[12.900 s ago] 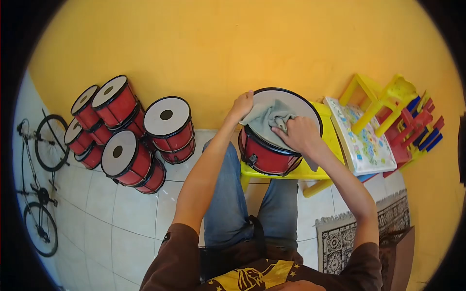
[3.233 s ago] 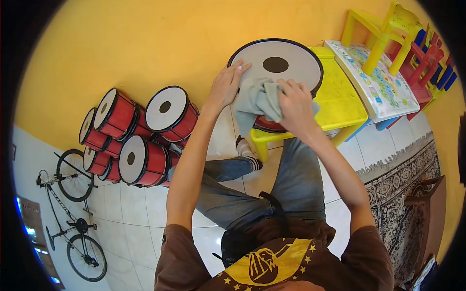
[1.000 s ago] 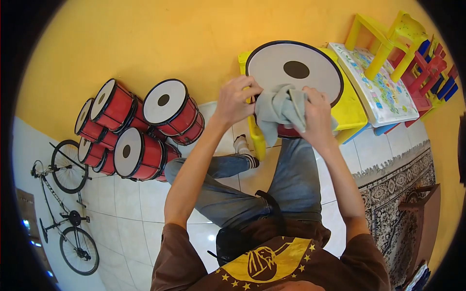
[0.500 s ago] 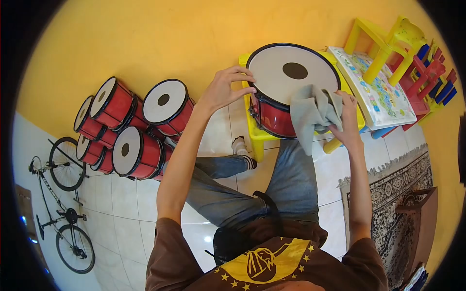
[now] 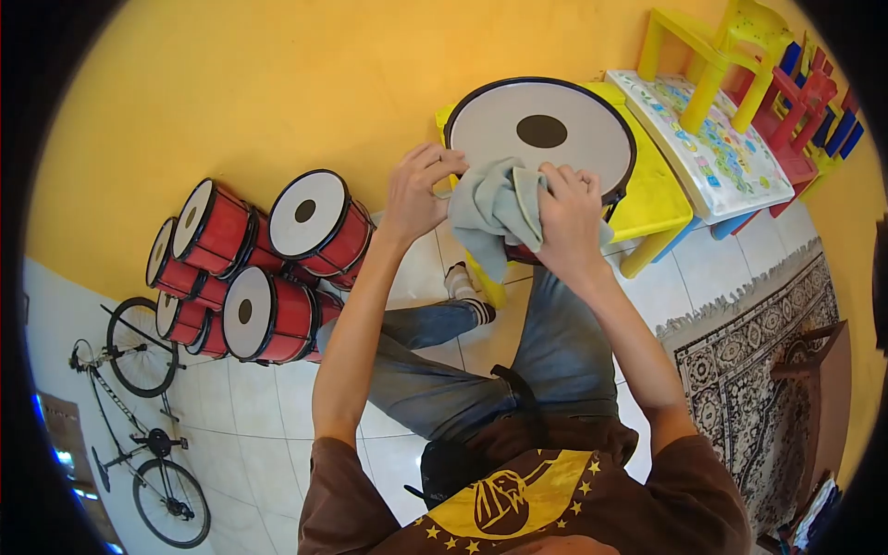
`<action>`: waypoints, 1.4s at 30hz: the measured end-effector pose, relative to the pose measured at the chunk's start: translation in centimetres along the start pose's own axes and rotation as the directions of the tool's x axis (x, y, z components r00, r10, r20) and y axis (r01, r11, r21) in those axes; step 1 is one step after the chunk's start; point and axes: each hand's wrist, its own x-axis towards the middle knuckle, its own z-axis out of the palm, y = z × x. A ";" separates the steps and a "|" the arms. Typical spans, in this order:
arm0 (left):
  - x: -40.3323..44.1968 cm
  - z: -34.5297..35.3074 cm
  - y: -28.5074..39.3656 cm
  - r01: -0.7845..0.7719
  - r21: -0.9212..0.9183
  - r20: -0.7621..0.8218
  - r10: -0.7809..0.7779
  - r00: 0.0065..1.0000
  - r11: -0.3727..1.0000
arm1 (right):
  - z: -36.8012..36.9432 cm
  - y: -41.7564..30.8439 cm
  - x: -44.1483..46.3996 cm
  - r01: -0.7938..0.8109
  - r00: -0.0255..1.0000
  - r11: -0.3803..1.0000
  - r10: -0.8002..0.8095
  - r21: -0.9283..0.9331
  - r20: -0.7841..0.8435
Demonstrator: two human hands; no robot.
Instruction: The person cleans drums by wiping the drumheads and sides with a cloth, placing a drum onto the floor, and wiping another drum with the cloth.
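Observation:
A red drum with a white head [image 5: 592, 120], a black rim and a dark centre spot rests on a yellow plastic table [image 5: 652, 190]. My right hand [image 5: 566, 217] grips a crumpled grey-green cloth [image 5: 495, 208] at the drum's near edge. Close to the left side of the rim, my left hand [image 5: 418, 192] is curled beside the cloth. Its fingertips are partly hidden, so what they touch is unclear. The cloth covers much of the drum's near side.
Several red drums [image 5: 296, 319] are stacked at the left, with a bicycle [image 5: 148, 439] beyond them. A patterned children's table [image 5: 712, 148] bears a yellow chair [image 5: 751, 37] at the right. A patterned rug [image 5: 740, 370] lies at lower right.
Since half a second ago, the cloth and my right hand have moved left along the near rim, toward my left hand. My left hand's fingers have curled in. The view has shifted slightly.

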 end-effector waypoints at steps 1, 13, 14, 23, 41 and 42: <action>0.3 0.0 -0.1 -0.029 0.053 -0.017 0.030 0.999 0.998 | 0.0 0.3 -0.1 0.003 1.000 1.000 -0.003 -0.004 -0.008; 1.4 0.9 4.0 -0.035 0.294 -0.084 0.062 0.994 0.955 | -5.6 9.9 -2.5 -0.084 0.994 0.981 0.071 0.176 0.080; 1.3 1.1 4.2 -0.023 0.281 -0.095 0.051 0.994 0.959 | -5.3 9.7 -2.4 -0.058 0.997 0.979 0.049 0.194 0.053; 1.1 2.5 5.6 -0.046 0.342 -0.121 0.093 0.988 0.938 | -2.9 5.0 -1.4 -0.099 0.993 0.964 0.082 0.245 0.082; 0.9 -0.2 1.3 0.027 -0.021 0.037 -0.026 0.999 0.999 | -4.6 5.2 -1.6 -0.168 0.978 0.985 0.164 0.025 0.133; 0.9 0.0 1.9 -0.002 0.009 0.027 0.001 1.000 1.000 | -4.4 5.1 -1.5 -0.160 0.980 0.986 0.154 0.039 0.127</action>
